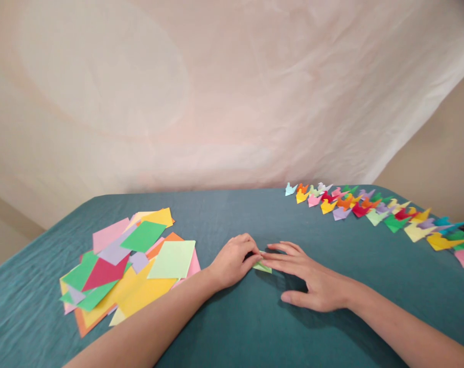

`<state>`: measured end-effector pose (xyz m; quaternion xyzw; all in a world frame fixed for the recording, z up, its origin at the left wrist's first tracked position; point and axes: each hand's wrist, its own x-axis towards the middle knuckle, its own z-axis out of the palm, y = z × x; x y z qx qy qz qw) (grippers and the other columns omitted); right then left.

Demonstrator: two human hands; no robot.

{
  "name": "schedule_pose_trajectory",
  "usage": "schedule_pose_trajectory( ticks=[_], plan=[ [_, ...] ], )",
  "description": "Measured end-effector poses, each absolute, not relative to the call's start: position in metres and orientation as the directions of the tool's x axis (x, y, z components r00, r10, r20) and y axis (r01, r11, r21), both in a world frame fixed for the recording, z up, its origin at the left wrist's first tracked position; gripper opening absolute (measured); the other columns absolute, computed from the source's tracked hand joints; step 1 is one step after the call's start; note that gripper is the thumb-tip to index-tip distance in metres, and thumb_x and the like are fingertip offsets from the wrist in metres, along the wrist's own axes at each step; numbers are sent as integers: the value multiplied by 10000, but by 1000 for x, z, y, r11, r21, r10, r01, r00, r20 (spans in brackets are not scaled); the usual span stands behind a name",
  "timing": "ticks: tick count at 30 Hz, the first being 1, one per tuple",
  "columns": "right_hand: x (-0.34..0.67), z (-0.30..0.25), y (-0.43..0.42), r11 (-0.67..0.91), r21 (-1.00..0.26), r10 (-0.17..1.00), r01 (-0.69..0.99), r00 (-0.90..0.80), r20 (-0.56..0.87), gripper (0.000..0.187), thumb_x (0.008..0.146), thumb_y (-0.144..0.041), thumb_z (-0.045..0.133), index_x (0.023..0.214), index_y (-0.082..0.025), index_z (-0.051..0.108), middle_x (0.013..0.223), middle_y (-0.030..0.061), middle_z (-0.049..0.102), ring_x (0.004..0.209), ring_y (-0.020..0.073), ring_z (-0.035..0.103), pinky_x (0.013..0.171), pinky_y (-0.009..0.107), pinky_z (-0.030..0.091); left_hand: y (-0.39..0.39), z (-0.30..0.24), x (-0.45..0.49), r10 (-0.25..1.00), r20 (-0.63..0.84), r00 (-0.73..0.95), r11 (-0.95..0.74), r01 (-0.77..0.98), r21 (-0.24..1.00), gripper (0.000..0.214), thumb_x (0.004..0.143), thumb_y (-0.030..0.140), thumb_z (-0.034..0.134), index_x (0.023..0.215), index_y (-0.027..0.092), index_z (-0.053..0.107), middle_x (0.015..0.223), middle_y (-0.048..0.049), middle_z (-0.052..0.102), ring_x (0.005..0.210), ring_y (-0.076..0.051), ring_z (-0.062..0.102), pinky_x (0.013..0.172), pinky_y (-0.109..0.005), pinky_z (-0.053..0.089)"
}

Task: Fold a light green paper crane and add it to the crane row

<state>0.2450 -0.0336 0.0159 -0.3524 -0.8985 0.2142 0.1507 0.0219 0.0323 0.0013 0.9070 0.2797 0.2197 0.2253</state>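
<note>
A small folded piece of pale green paper lies on the teal cloth-covered desk between both hands, mostly hidden by fingers, so its full shape is hard to make out. The left hand curls over it, thumb and forefinger drawn together on its edge. The right hand spreads flat, fingers apart and gripping nothing; whether its fingertips touch the paper I cannot tell. The left forearm covers part of the loose multicoloured paper sheets. Among the folded multicoloured paper birds, the nearest pink one is cut off at the frame's right edge.
</note>
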Motion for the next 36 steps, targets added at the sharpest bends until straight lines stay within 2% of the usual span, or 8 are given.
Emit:
schedule_pose_trajectory(
  ticks=[11, 13, 15, 18, 21, 24, 27, 36],
  plan=[
    [243, 19, -35, 693, -401, 678, 599, -730, 82, 641, 811, -397, 560, 1388, -297, 300, 1423, 48, 357, 1339, 284, 202, 1042, 554, 186, 29, 5, 21, 621, 281, 732, -757, 465, 459, 114, 877, 223, 486, 881, 168, 586, 912, -50, 567, 884, -170, 534, 803, -300, 431],
    [242, 19, -34, 695, -397, 676, 599, -732, 79, 648, 812, -391, 559, 1393, -303, 286, 1428, 44, 349, 1340, 283, 199, 1044, 552, 182, 24, 10, 20, 600, 301, 741, -787, 480, 386, 140, 888, 220, 463, 964, 171, 570, 975, -61, 569, 921, -178, 532, 818, -311, 429],
    [242, 19, -34, 698, -399, 674, 595, -734, 85, 654, 807, -381, 565, 1393, -308, 283, 1424, 43, 356, 1338, 280, 206, 1045, 549, 184, 17, 15, 18, 553, 298, 779, -832, 494, 252, 169, 897, 224, 445, 1005, 173, 565, 1049, -74, 570, 961, -199, 530, 833, -342, 424],
    [243, 18, -34, 699, -398, 673, 594, -734, 85, 664, 804, -371, 571, 1396, -298, 278, 1422, 47, 361, 1339, 271, 208, 1052, 539, 179, 0, 16, 20, 504, 196, 841, -861, 507, 42, 187, 900, 164, 415, 968, 152, 589, 1015, -88, 610, 981, -236, 545, 845, -390, 416],
    [244, 17, -34, 693, -410, 677, 592, -730, 90, 661, 805, -375, 572, 1394, -285, 287, 1422, 54, 360, 1341, 270, 202, 1055, 532, 178, -20, 10, 24, 589, 127, 798, -795, 600, -88, 307, 870, 148, 462, 1157, 61, 529, 1154, -167, 575, 1088, -286, 513, 883, -411, 410],
    [245, 14, -32, 693, -430, 673, 579, -733, 98, 665, 798, -410, 576, 1390, -275, 303, 1418, 69, 364, 1338, 282, 205, 1054, 537, 171, -33, 5, 27, 668, 112, 735, -726, 678, -119, 445, 900, 281, 442, 1281, 53, 434, 1332, -181, 444, 1208, -296, 427, 958, -429, 373],
    [246, 12, -31, 690, -438, 670, 576, -738, 84, 689, 800, -432, 569, 1401, -264, 278, 1433, 72, 335, 1342, 284, 191, 1061, 530, 151, -37, 3, 27, 699, 90, 709, -699, 705, -121, 523, 912, 407, 381, 1321, 82, 397, 1388, -152, 380, 1275, -283, 349, 993, -440, 350],
    [247, 9, -31, 679, -428, 684, 597, -726, 73, 679, 800, -431, 567, 1398, -285, 281, 1447, 33, 315, 1343, 267, 179, 1066, 499, 174, -37, 5, 29, 689, 74, 721, -710, 692, -130, 644, 890, 539, 313, 1327, 72, 399, 1395, -158, 365, 1313, -283, 284, 1023, -448, 317]
  ],
)
